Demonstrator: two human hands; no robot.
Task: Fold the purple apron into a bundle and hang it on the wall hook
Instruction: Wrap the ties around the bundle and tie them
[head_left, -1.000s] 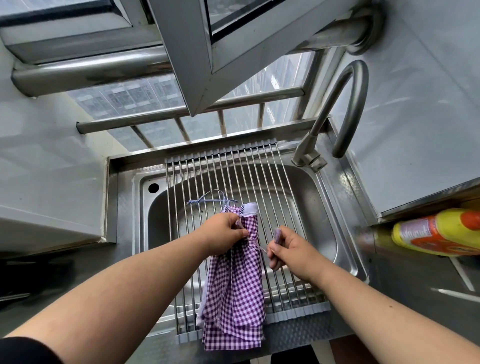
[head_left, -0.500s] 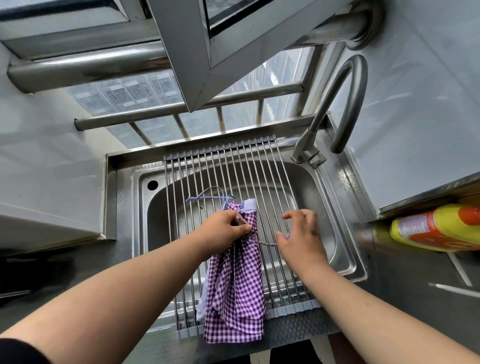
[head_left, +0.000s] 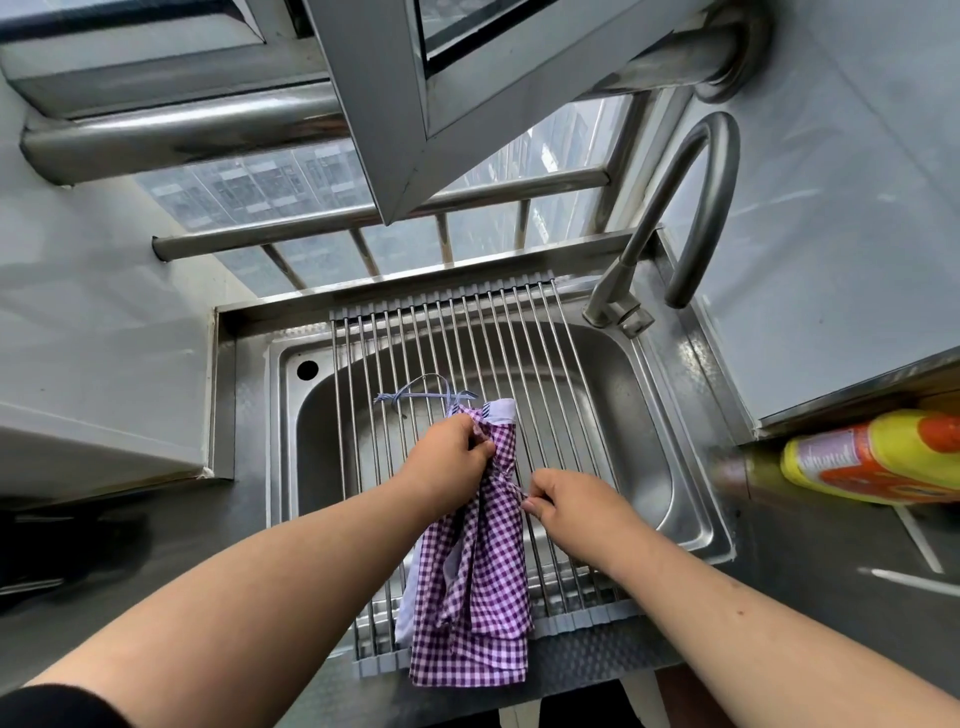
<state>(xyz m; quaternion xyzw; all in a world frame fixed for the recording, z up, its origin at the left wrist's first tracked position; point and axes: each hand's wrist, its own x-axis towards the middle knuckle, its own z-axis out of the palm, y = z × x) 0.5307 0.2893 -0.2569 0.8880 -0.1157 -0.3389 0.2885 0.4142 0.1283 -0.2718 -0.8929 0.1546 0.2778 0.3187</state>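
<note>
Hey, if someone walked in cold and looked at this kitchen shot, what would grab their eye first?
Most likely the purple checked apron, folded into a long strip on the roll-up rack over the steel sink. The left hand grips its gathered upper part while the right hand pinches a thin tie string beside it. After that, the bright yellow bottle lying on its side at the right edge stands out.
</note>
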